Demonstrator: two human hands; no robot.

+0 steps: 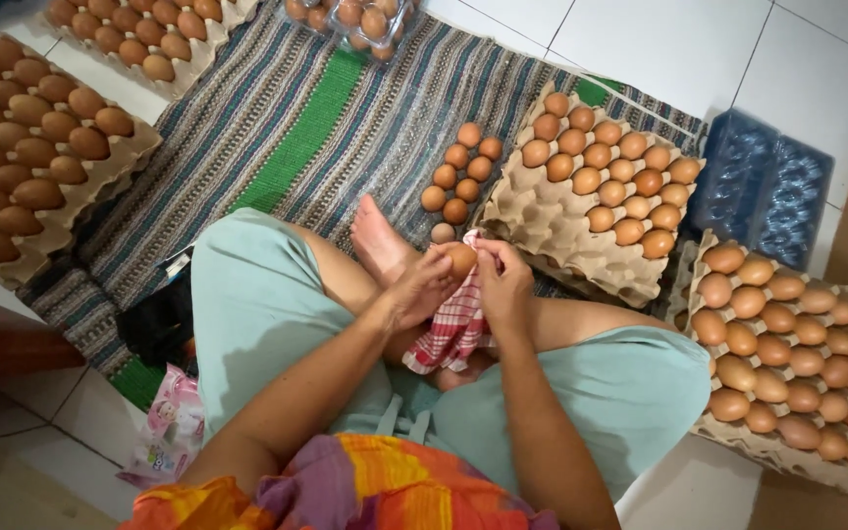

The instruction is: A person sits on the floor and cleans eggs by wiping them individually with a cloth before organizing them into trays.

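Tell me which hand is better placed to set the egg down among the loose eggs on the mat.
Left, probably. The left hand holds the brown egg in its fingers, and the loose eggs lie just beyond it. The right hand grips the red checked cloth, so it is occupied.

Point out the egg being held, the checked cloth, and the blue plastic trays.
egg (461, 258), head view, on its upper shell between the fingers.
checked cloth (453, 329), head view, on its hanging middle fold.
blue plastic trays (763, 186), head view, on the centre of the stack.
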